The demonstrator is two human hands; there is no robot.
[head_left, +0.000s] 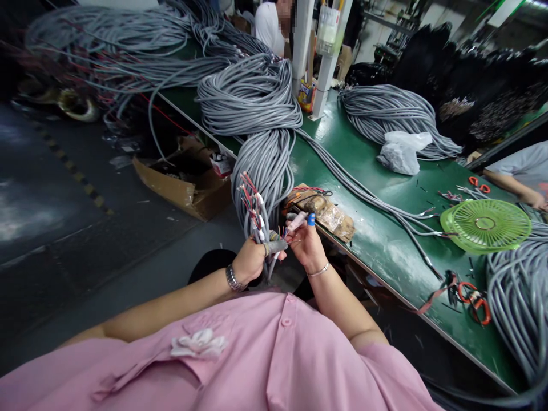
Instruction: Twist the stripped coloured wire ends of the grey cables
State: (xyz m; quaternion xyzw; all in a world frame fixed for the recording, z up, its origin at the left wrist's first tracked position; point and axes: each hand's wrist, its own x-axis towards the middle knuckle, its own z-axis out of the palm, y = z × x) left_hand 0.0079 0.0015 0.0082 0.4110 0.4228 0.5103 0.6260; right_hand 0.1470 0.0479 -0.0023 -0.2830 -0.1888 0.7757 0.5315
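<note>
My left hand (pixel 250 261) is closed around several grey cables (pixel 258 225) whose stripped ends show red, white and black wires. Its thumb, wrapped in grey tape, points right toward a small fan of thin coloured wires (pixel 282 232). Close against it, my right hand (pixel 309 246) is pinched on those thin wires, with pale wrapping on one finger and blue tape on another. The exact contact between the fingertips is too small to make out. Behind both hands, a large coil of grey cable (pixel 261 165) hangs over the table's edge.
On the green table (pixel 363 194) lie a taped brown block (pixel 329 214), a green round fan (pixel 486 225), orange-handled scissors (pixel 474 302) and more cable coils (pixel 394 117). A cardboard box (pixel 180 185) stands on the floor at left. Another person's arm (pixel 514 185) reaches in at right.
</note>
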